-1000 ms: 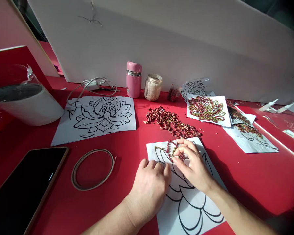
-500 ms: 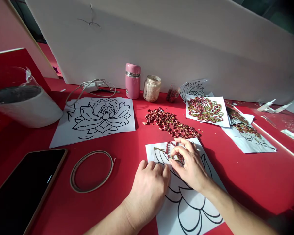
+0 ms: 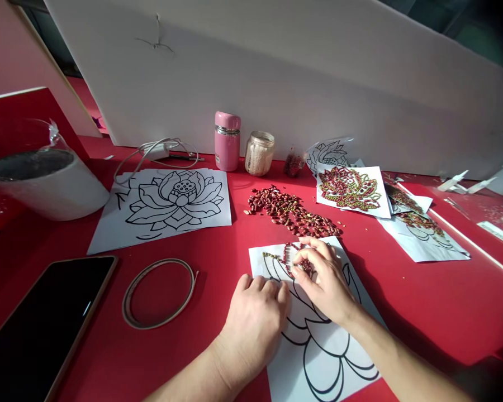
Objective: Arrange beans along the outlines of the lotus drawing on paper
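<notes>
The place looks like a craft workspace, its red tabletop (image 3: 218, 251) spread with printed lotus outlines (image 3: 178, 200), a heap of loose reddish beans (image 3: 291, 212), a drawing (image 3: 324, 340) partly edged in red and green pieces (image 3: 288, 258), and a seed-filled flower picture (image 3: 352, 188).

The left hand (image 3: 257, 315) rests curled over the left edge of a printed sheet (image 3: 327, 340) on the red counter (image 3: 224, 257). Beside it, the right hand (image 3: 297, 269) bends over the sheet's bean-lined part; its fingertips are too small to read. Beans (image 3: 293, 212) lie heaped just beyond. A phone (image 3: 50, 329) and a ring (image 3: 127, 304) lie leftward; a flask (image 3: 227, 148) stands beside a jar (image 3: 259, 156).
</notes>
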`<act>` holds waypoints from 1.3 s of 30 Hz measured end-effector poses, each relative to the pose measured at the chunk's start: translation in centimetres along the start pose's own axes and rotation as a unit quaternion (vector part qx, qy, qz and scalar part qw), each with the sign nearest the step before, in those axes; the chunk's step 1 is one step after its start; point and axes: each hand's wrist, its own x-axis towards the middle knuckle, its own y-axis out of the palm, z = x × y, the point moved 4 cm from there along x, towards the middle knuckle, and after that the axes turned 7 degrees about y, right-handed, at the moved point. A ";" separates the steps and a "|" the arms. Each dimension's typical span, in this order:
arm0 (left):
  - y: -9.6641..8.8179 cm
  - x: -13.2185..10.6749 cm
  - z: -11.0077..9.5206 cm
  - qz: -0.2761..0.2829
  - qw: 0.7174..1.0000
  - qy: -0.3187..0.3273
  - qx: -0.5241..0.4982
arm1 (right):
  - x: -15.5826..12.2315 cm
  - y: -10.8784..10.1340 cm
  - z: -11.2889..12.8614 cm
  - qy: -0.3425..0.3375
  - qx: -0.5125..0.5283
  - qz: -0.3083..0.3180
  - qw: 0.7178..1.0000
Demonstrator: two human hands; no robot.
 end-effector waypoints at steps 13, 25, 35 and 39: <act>-0.4 -0.1 -0.5 -0.025 0.999 -0.006 0.036 | 0.6 -1.8 -2.8 0.045 0.120 -0.113 0.985; -1.2 0.0 -2.1 -0.063 0.996 -0.019 0.062 | 0.8 -2.0 -4.4 0.088 0.214 -0.156 0.960; 1.0 2.2 -6.9 0.060 0.997 -0.040 -0.020 | 0.6 -2.7 -4.1 0.124 0.276 -0.178 0.936; 0.9 1.5 -6.6 0.069 0.996 -0.042 -0.021 | 0.5 -3.0 -4.7 0.156 0.284 -0.179 0.929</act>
